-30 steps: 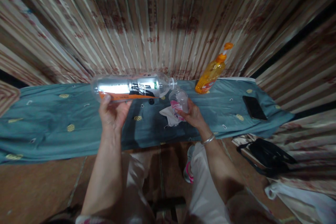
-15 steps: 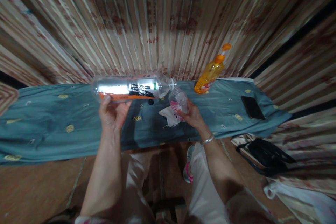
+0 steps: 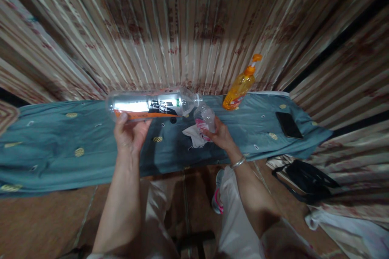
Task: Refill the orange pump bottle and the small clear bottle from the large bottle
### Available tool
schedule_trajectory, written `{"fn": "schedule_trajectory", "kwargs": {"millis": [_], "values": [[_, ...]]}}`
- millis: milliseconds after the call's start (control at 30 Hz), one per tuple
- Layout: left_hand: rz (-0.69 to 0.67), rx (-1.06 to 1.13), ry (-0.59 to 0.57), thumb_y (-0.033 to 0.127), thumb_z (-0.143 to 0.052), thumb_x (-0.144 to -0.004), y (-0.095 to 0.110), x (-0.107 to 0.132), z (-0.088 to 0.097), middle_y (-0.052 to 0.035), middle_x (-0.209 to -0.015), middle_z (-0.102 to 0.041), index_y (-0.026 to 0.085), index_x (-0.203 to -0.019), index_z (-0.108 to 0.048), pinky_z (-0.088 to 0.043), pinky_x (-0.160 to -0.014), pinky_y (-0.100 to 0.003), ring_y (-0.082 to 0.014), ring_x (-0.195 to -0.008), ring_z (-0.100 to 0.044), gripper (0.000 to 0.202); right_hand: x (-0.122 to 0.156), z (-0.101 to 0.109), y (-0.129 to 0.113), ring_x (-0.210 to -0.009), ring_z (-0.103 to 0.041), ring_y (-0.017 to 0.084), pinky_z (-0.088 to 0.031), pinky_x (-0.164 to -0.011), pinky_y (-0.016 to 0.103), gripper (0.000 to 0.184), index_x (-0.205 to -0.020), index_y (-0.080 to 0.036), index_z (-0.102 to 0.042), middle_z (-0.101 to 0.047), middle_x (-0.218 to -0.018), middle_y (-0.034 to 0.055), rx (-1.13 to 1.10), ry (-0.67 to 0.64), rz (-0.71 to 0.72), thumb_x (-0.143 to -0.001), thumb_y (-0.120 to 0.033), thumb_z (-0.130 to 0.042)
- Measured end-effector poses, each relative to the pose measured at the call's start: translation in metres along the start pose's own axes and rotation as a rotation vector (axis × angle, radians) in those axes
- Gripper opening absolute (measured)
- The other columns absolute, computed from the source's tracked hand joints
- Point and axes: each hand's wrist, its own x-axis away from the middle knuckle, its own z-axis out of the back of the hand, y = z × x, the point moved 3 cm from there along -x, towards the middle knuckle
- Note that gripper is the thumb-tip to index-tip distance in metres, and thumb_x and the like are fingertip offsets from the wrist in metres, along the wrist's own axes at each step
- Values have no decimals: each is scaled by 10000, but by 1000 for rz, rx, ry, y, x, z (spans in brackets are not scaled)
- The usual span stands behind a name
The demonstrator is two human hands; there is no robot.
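My left hand (image 3: 131, 131) is wrapped under a large clear plastic bottle (image 3: 142, 105) with a silver and orange label. That bottle lies almost level in the air, its neck to the right. In my right hand (image 3: 220, 132) is a smaller clear bottle (image 3: 206, 118) with a pink label, tilted toward the large one. The two bottle mouths meet or nearly meet; whether liquid passes between them I cannot tell. Beneath the small bottle a whitish crumpled cloth (image 3: 196, 136) lies on the tabletop. A small dark round cap (image 3: 173, 120) rests below the large bottle.
A yellow pump bottle (image 3: 238, 91) with an orange top stands at the back right. Further right lies a black phone (image 3: 288, 125) on the teal tablecloth (image 3: 100, 149). Pleated curtains (image 3: 194, 28) close off the back. On the floor at right is a black bag (image 3: 306, 178).
Both bottles stay nearly in the same pose, mouths together. The view has shifted slightly, so the pump bottle and phone appear a little further left.
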Motion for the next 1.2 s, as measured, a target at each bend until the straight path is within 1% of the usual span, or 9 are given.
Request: {"fn": "schedule_trajectory", "kwargs": {"millis": [100,233,367,533,767,867,967,1100,1200], "values": [[2,4,11,294,-774,-699,0,1,-2,-92,-1226,-771,240,-1121,-705,-461,-1155,-580,-362,-1370,-583,431,0,0,0,-1003,-764,281,-609,-850,373,562,-1293,-198,-621,-796,-1136,87,1,-1,0,-815,-416,-819],[3,-17,14,313,-788,-690,1,2,-3,-85,-1219,-774,242,-1091,-703,-472,-1148,-580,-369,-1356,-590,416,0,1,-2,-990,-767,284,-607,-849,371,536,-1267,-184,-631,-796,-1104,89,10,-10,-6,-818,-414,-815],[10,-4,-1,310,-811,-675,0,1,-2,-94,-1148,-785,233,-1047,-697,-469,-1152,-580,-371,-1361,-587,396,0,2,-3,-989,-763,272,-602,-840,363,531,-1262,-202,-627,-793,-1124,83,25,2,-9,-811,-406,-819],[-14,-22,-30,348,-847,-661,1,1,-1,-87,-1151,-787,250,-1014,-711,-492,-1130,-575,-365,-1327,-615,391,0,2,-3,-977,-757,268,-604,-842,371,507,-1241,-204,-629,-791,-1112,80,-1,-8,-9,-813,-402,-815],[-11,-26,3,330,-852,-631,0,1,-1,-85,-1132,-790,256,-1032,-711,-512,-1110,-570,-382,-1347,-596,431,1,2,-3,-971,-752,283,-603,-840,388,544,-1278,-191,-615,-792,-1082,92,13,-27,-20,-821,-411,-813],[-8,-23,4,332,-837,-647,0,0,0,-102,-1142,-789,235,-1032,-703,-534,-1081,-574,-393,-1348,-594,419,1,3,-4,-992,-748,288,-600,-849,388,557,-1275,-174,-619,-786,-1110,110,13,-24,-25,-812,-412,-818],[-1,-31,-7,323,-808,-671,0,0,0,-98,-1170,-786,238,-1025,-700,-547,-1070,-553,-376,-1339,-607,380,1,3,-4,-992,-745,268,-596,-851,371,546,-1268,-196,-624,-785,-1127,89,-5,-15,-21,-809,-419,-819],[-2,-50,3,337,-814,-657,1,1,-2,-84,-1137,-794,262,-1002,-692,-544,-1082,-562,-386,-1366,-585,374,2,2,-4,-912,-747,259,-588,-792,350,523,-1234,-205,-636,-791,-1036,62,17,0,-36,-803,-436,-823],[0,-60,9,344,-831,-643,1,2,-4,-82,-1107,-797,269,-994,-694,-535,-1096,-550,-394,-1370,-578,384,2,3,-5,-904,-753,270,-588,-784,353,529,-1232,-195,-635,-791,-1001,61,32,-11,-43,-804,-444,-822]]}}
